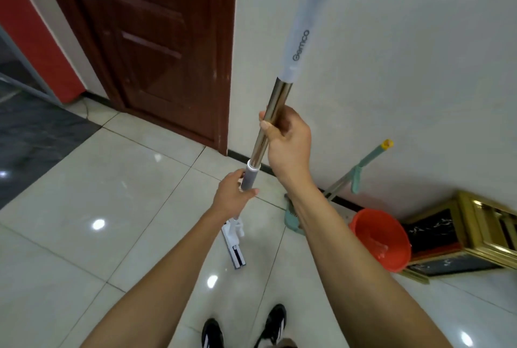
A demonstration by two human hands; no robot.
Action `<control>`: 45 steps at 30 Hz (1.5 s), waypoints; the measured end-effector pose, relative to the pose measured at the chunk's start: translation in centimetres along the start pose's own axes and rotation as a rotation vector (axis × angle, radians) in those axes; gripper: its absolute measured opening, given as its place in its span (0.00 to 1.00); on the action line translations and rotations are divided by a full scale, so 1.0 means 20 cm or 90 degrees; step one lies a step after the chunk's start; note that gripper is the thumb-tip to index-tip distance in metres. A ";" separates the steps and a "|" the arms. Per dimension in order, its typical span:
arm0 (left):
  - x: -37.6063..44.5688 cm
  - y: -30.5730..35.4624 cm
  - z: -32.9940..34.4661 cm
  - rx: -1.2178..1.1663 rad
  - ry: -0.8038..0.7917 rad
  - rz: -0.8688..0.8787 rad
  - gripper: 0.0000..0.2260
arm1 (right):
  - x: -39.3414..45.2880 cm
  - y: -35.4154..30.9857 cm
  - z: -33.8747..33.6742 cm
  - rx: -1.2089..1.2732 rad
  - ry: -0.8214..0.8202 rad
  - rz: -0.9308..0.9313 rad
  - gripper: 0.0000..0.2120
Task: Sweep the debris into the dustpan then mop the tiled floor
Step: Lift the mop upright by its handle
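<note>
At frame centre, the right hand (285, 143) wraps the mop (270, 121) by its shiny metal pole; the left hand (233, 193) curls around its grey collar below. The flat white mop head (236, 249) rests on glossy pale tiled floor (112, 193). A round orange bucket (380, 238) sits lower right.

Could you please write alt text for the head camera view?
A person stands on a glossy tiled floor gripping a mop with both hands, right hand above left hand. An orange bucket and a teal dustpan sit by the wall.
</note>
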State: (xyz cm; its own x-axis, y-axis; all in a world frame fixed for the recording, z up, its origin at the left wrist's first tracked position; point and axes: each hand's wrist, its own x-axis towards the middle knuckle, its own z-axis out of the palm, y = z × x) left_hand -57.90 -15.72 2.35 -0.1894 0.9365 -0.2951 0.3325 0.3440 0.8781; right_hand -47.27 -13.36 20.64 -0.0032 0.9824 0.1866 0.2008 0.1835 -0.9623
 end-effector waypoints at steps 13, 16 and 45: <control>0.63 0.39 0.46 0.274 0.058 0.060 0.14 | 0.84 0.35 -0.45 0.050 -0.087 0.039 0.06; 0.81 0.49 0.58 0.333 0.061 0.051 0.15 | 1.04 0.46 -0.55 0.022 -0.090 0.040 0.06; 2.25 0.77 0.69 0.279 -0.010 0.019 0.11 | 2.37 0.90 -0.34 -0.086 -0.047 0.131 0.08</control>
State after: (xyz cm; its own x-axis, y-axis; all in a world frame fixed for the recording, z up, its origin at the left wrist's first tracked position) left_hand -48.50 32.69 -2.69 -0.1607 0.9461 -0.2813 0.6988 0.3103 0.6445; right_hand -37.14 36.30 13.57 -0.0188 0.9994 -0.0302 0.3341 -0.0221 -0.9423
